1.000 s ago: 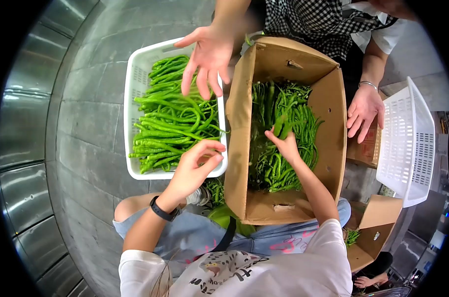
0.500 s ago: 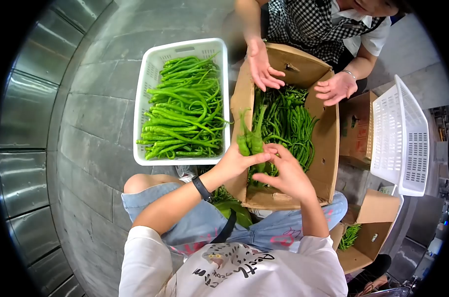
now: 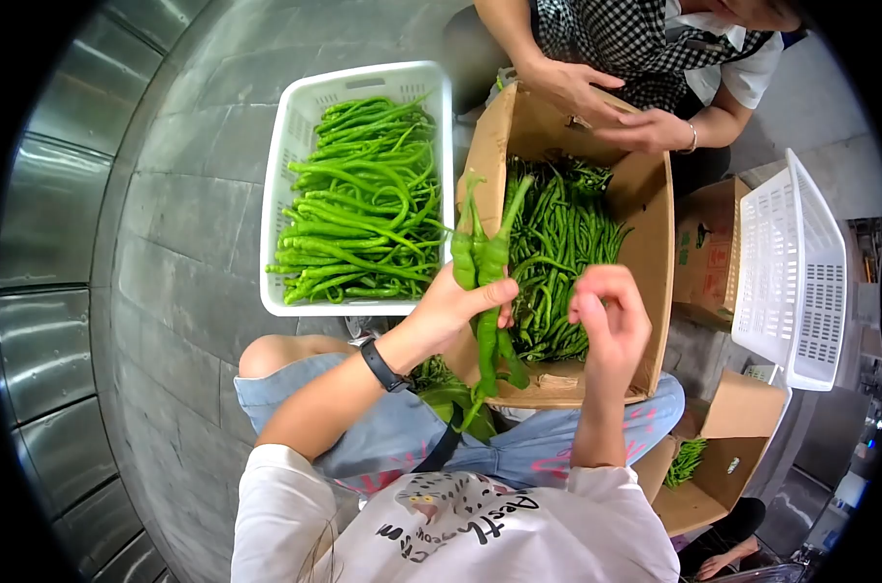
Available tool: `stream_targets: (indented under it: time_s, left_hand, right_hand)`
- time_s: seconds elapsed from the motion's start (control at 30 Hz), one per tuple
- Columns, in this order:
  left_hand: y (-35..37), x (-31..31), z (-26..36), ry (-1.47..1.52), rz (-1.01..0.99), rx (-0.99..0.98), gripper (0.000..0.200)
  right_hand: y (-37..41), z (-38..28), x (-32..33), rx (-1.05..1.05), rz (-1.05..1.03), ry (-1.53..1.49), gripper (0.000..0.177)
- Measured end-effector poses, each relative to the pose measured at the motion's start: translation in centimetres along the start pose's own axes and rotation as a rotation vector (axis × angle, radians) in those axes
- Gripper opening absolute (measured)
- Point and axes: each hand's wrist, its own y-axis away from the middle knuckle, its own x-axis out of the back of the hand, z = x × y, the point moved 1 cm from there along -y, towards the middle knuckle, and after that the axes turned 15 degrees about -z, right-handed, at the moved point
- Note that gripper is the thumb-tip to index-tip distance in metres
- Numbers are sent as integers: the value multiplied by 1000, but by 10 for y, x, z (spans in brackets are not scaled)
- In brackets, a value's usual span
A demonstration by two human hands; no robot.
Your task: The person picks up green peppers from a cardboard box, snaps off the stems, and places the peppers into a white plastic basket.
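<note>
Grey floor tiles (image 3: 183, 228) spread beneath everything in the head view, with shiny metal panels (image 3: 47, 238) along the left side. On them stands a white basket (image 3: 277, 185) with long green peppers (image 3: 353, 219) lying mostly crosswise, and just beside it an open cardboard box (image 3: 652, 277) near the person's knees, with a darker pile of peppers (image 3: 569, 219) inside.

The person's left hand (image 3: 457, 309) is closed around a few large peppers (image 3: 492, 260), thumb across them, above the box's near left corner. The right hand (image 3: 614, 316) is raised over the box, fingers curled narrow towards the thumb; whether it pinches anything cannot be told. Across the box, a co-worker's two hands (image 3: 596, 102) are close together over its far end.

The held peppers reach well past the fist at both ends, so a slack grip could let one slip onto the lap, and squeezing hard might snap one. A shifted knee could jolt the box.
</note>
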Motion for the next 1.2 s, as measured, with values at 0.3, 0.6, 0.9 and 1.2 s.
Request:
stream_targets:
  time_s: [0.3, 0.6, 0.9, 1.2]
  left_hand:
    - [-3, -10, 7, -100, -120, 260, 28]
    - [-2, 0, -3, 14, -277, 327, 45]
    - [-5, -5, -6, -49, -164, 265, 39]
    - [-1, 1, -6, 140, -344, 362, 29]
  right_hand:
    - [-34, 41, -3, -395, -301, -666, 12]
    - [-41, 46, 2, -377, -331, -699, 15]
    - [-45, 54, 13, -508, -393, -848, 26]
    - [-50, 58, 18, -285, -523, -379, 38]
